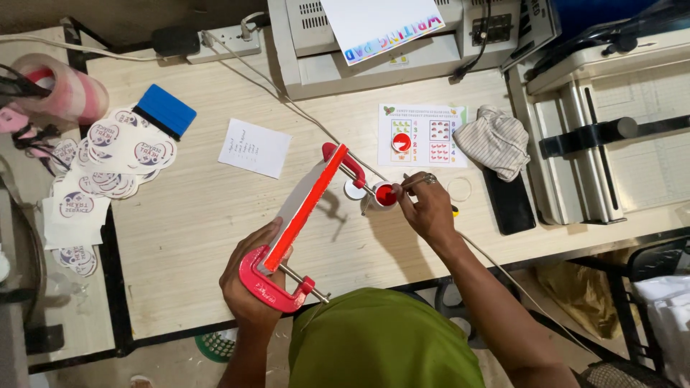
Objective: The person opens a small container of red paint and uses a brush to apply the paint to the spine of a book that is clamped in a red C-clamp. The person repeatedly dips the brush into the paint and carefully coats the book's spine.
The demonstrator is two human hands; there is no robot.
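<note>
Left hand [248, 280] wraps closed around the near red clamp [273, 284], holding up one end of a long flat stack [305, 205] with a red-painted edge. Far end of the stack sits in a second red clamp [343, 159] over the wooden desk [201, 237]. The stack runs diagonally from lower left to upper right, tilted up off the desk. Right hand [425, 210] pinches shut on a thin brush [410, 183], tip at a small cup of red paint [386, 195] standing on the desk just beside the far clamp. A ring shows on one finger of the right hand.

A white round lid [354, 190] lies by the cup. Printed worksheet [422, 135] lies beyond, with a red cap [402, 142] on it. Crumpled striped cloth [496, 140] is right of the sheet, touching a black phone [509, 202]. A clear ring [459, 189] lies near the phone. White handwritten note [255, 147] sits mid-desk. Round stickers [115, 154] pile at the left with a blue squeegee [166, 111] on top. Tape roll [61, 90] at far left. Laminator [374, 43] at the back holds a printed sheet, with a power strip [226, 39] left of it. Paper trimmer [618, 129] at the right.
</note>
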